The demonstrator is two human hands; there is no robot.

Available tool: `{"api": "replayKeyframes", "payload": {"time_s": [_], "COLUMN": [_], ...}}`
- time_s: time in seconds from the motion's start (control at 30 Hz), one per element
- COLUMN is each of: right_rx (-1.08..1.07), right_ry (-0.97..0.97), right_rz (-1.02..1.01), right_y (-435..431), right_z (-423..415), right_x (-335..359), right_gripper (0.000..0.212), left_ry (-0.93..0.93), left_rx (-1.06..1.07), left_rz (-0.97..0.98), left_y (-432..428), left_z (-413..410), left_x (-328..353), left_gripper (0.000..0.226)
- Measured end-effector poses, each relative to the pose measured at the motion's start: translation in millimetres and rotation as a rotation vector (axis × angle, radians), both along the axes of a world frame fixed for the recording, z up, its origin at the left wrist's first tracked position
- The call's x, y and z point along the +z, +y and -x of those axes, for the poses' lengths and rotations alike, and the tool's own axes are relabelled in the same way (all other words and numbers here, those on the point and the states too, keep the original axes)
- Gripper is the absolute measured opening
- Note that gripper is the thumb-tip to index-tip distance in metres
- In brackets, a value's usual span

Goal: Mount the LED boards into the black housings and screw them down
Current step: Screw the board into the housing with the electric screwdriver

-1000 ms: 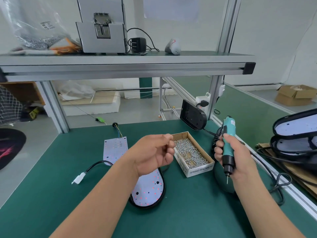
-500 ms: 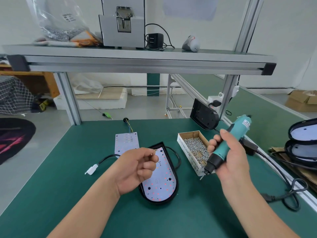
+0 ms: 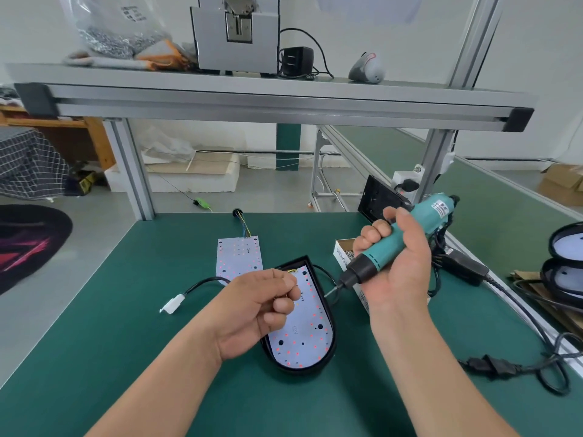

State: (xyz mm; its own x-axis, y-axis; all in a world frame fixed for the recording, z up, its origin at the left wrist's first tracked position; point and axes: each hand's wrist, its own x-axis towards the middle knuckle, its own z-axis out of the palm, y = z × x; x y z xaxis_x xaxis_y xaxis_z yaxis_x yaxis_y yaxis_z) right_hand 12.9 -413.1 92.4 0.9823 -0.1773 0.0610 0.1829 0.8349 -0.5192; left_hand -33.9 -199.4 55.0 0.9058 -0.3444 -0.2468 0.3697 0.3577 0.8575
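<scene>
A black housing lies on the green table with a white LED board seated in it. My left hand hovers over the board's left side, fingers curled, thumb and fingertips pinched together; what they pinch is too small to tell. My right hand grips a teal electric screwdriver, tilted so its bit points down-left toward the board's upper right edge. A second bare LED board with coloured wires lies behind the housing.
A cardboard box of screws sits behind my right hand. A black cable with a white connector runs left of the housing. More housings are stacked at the right edge. The screwdriver's power cord coils at the right.
My left hand came away from the screw box to over the board. The screwdriver tilted from upright to pointing down-left, and moved closer to the housing.
</scene>
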Motion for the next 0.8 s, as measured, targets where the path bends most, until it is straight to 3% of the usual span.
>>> {"api": "replayKeyframes", "payload": {"time_s": [0.43,0.8], "right_rx": [-0.044,-0.034], "right_ry": [-0.032,-0.024], "right_rz": [-0.042,-0.021], "right_y": [1.9,1.4], "right_z": [10.6,9.5], "right_x": [-18.1,-21.7], "right_gripper": [0.020,0.013], "left_ry": [-0.051,-0.047], "left_rx": [-0.061,-0.064], "left_rz": [-0.127,-0.113], "left_y": [-13.8,-19.6], "left_z": [7.5,11.5], "left_x": [-8.9,-8.8], "left_gripper": [0.014,0.015]}}
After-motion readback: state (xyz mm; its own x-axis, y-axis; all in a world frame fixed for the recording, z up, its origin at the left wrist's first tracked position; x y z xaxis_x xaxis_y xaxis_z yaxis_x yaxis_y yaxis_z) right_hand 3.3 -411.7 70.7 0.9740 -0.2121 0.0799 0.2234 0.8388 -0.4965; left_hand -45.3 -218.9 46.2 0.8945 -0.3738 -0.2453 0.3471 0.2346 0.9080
